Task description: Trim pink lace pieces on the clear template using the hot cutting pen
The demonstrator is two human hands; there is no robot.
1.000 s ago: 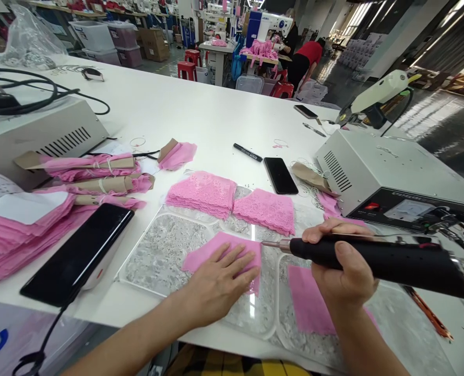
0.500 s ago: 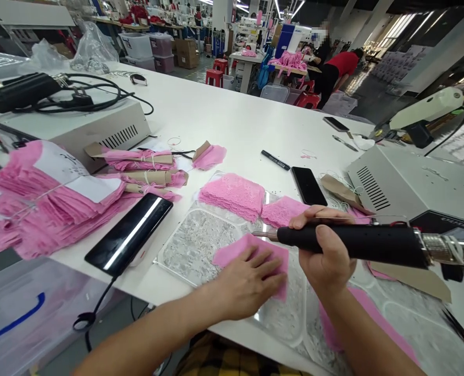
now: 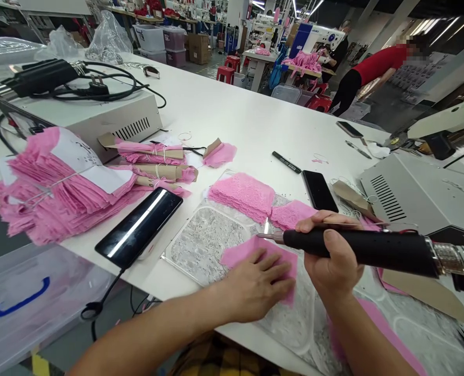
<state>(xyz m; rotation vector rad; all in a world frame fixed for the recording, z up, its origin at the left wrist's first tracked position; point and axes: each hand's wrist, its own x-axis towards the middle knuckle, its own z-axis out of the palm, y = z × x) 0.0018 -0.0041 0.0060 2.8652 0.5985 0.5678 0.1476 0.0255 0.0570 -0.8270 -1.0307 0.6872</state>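
Note:
My left hand (image 3: 257,284) lies flat with fingers spread on a pink fabric piece (image 3: 237,255), pressing it to a clear, grey-patterned mat (image 3: 200,245). My right hand (image 3: 333,256) is wrapped round the black handle of a handheld ultrasonic welder (image 3: 388,251). Its thin metal tip points left and meets or hovers just over the fabric's upper edge; contact cannot be made out. Behind the piece sit a stack of pink lace pieces (image 3: 241,196) and a second pink stack (image 3: 292,213). Another pink piece (image 3: 384,334) lies partly under my right forearm.
Bundled pink fabric (image 3: 67,193) and a phone-like black device (image 3: 140,227) lie on the left. A black phone (image 3: 320,190) and a marker (image 3: 286,162) rest beyond the stacks. Grey machine boxes (image 3: 114,117) stand at both sides. A person in red (image 3: 380,70) bends over in the background.
The whole view has shifted slightly, so the table things appear farther right. Both hands keep their places on the fabric and the welder. The person in red has bent differently.

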